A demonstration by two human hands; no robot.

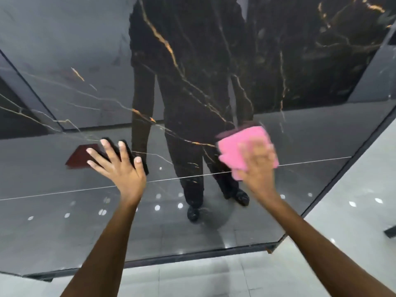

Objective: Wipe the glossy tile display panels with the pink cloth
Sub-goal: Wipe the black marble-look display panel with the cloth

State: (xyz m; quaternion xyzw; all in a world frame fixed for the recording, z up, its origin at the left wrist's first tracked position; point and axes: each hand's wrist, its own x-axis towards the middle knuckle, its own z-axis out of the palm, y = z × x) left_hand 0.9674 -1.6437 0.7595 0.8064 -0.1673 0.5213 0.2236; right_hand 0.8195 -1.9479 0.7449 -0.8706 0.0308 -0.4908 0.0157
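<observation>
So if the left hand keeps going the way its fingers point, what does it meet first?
Likely nothing new: the left hand seems already flat against the glossy tile panel, so it would slide up and left across bare tile; contact depth is unclear.

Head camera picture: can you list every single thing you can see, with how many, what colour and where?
tile panel: one, glossy black with gold veins, upright, filling most of the view
thin seam line: one, pale, crossing the panel's lower part
pink cloth: one, pink, against the panel at right
floor: pale grey tiles, bottom and right
left hand: one, fingers spread, at the panel
right hand: one, blurred, pressing the cloth on the panel
</observation>
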